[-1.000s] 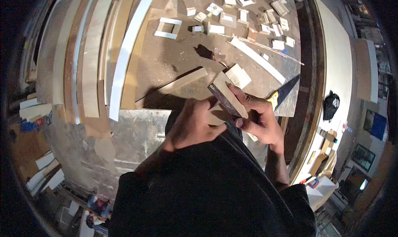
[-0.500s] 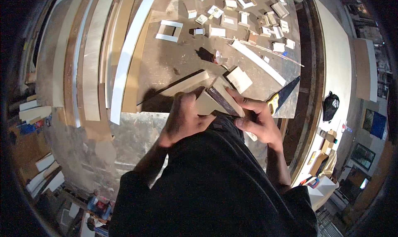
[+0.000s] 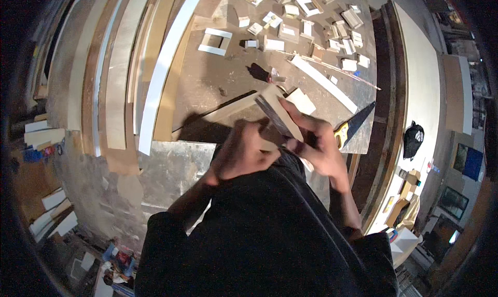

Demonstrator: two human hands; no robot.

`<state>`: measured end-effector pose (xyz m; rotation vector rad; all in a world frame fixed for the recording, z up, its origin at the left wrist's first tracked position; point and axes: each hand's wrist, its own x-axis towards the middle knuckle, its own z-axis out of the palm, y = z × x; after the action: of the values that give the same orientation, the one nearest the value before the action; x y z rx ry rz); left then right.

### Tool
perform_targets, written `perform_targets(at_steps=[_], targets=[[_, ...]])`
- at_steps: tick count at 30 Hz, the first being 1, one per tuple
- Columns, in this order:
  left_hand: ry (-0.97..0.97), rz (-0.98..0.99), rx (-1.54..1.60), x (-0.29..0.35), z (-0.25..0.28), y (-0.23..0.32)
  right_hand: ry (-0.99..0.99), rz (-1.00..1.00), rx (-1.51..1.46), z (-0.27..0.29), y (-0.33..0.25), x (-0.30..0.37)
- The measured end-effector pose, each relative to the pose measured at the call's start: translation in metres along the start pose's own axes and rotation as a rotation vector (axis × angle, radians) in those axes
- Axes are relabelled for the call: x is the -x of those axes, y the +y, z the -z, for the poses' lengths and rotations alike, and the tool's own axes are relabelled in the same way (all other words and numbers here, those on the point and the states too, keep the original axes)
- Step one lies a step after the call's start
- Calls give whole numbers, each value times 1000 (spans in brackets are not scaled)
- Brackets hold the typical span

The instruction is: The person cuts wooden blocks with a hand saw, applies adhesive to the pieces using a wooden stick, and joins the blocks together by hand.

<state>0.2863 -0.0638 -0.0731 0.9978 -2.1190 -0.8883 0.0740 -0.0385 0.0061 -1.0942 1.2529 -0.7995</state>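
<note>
Close to my body, over the front edge of the work table, I hold up a wooden piece (image 3: 279, 111) made of joined boards, with a dark grey-brown strip along one side. My right hand (image 3: 315, 136) grips its right side, fingers over the top and thumb below. Lower down, my left hand (image 3: 248, 149) is closed on its left part, slightly blurred by motion. A light wood block (image 3: 301, 100) lies just behind the piece, and a narrow wooden bar (image 3: 236, 106) rests on the table to its left. Right of my right hand is a handsaw (image 3: 355, 124) with a yellow handle.
Many small wooden pieces (image 3: 288, 32) cover the far part of the table (image 3: 207, 79). Long boards (image 3: 116, 79) run along the left side. A white strip (image 3: 324, 84) lies at the right. Beyond a gap stands a pale bench (image 3: 423, 89) with a black cap (image 3: 413, 140).
The wooden piece has turned in my hands and come up a little, so its pale top edge shows more. My left hand has shifted right, closer to my right hand.
</note>
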Motion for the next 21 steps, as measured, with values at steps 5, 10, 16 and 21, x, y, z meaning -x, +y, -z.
perform_targets(at_steps=[5, 10, 16, 21], targets=[[-74, -86, 115, -17, -3, 9, -16, 72, 76, 11, 15, 7], [-185, 130, 305, -15, -4, -2, -99, 181, 108, 17, 10, 9], [-95, -36, 127, -16, -2, -9, -34, -80, 40, 17, 12, 6], [-261, 147, 356, -26, -2, 15, -24, 138, 95, 16, -2, 5]])
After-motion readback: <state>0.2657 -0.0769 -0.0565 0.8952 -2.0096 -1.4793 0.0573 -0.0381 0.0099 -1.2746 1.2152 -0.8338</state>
